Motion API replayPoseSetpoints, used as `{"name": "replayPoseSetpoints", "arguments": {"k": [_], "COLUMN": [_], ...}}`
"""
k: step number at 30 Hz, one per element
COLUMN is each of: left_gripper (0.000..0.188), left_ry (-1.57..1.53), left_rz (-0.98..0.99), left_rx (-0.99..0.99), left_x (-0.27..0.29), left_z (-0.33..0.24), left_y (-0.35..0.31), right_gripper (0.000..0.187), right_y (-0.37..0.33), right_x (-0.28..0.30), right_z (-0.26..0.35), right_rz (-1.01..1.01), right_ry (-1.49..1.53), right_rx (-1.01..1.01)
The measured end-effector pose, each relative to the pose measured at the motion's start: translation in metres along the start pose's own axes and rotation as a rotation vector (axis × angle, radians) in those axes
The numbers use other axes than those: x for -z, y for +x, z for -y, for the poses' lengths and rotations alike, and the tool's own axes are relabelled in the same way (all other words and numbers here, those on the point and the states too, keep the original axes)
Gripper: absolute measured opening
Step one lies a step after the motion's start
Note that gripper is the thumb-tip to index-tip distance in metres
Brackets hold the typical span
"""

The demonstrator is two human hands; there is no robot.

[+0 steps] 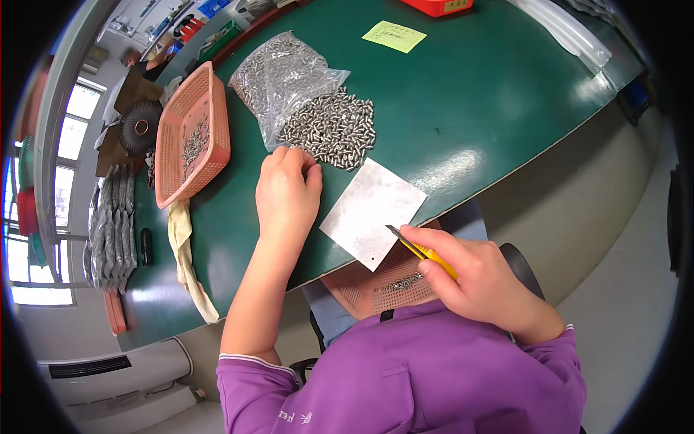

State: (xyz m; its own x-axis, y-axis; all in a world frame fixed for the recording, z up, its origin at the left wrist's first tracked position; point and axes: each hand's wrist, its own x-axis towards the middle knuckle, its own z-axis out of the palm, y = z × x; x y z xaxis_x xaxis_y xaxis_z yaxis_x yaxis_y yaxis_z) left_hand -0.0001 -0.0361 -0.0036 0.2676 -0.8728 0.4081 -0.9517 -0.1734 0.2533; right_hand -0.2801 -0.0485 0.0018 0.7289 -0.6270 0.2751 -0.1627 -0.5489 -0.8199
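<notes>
A clear plastic bag (278, 76), crumpled and half full of small silvery metal pins, lay on the green table (470, 94), its mouth spilling into a loose heap of pins (331, 130) just in front of it. Left of the bag stood an orange plastic mesh basket (194, 137) with a few more pins in it, tilted on its edge. A yellow-green paper note (394, 36) lay flat farther back, near a red container (437, 6) at the table's far rim. The left hand (287, 189) rested palm down at the near edge of the heap, fingers curled together over a few pins; whether it gripped any could not be told. The right hand (473, 278) pinched a yellow-handled utility knife (421, 249), its long axis running from lower right to upper left, the blade tip touching the near edge of a dull grey square metal sheet (372, 210) that overhung the table edge. Beneath it, on the lap, lay a brown perforated board (376, 286) holding pins.
</notes>
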Motion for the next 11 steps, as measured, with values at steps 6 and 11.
{"name": "replayPoseSetpoints", "arguments": {"k": [6,11], "left_gripper": [0.007,0.008], "left_ry": [-0.064,-0.349], "left_rz": [0.024,0.185], "left_rx": [0.021,0.037], "left_x": [0.006,0.038], "left_z": [0.001,-0.026], "left_y": [-0.007,-0.044], "right_gripper": [0.045,0.044], "right_y": [0.002,0.002], "right_x": [-0.006,-0.013], "right_z": [-0.003,-0.006], "right_rz": [-0.011,-0.031], "right_ry": [0.001,0.007], "right_rx": [0.021,0.027]}}
